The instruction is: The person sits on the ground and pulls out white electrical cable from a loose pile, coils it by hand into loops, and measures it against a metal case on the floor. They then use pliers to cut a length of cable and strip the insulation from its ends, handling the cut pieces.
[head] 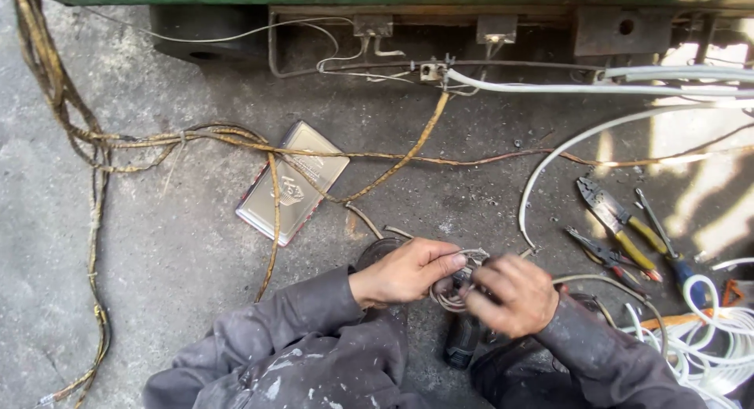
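Both hands meet low over the concrete floor [173, 244]: the left hand [404, 272] and right hand [510, 295] close their fingers around a small coil of thin grey wire [455, 287], keeping its loops together.

Rough, matt grey concrete floor [157, 244], dusty. Both hands work a small coil of thin bare wire [459, 287], dull metal. Sleeves [314, 338] are grey cloth, paint-flecked. Flat tin [292, 181] near the floor's middle, glossy metal. Pliers [620, 224] toward the right edge: dull steel jaws, yellow plastic grips. White cable [707, 330] is smooth plastic. Old yellowed cords [94, 142] look frayed, grimy.
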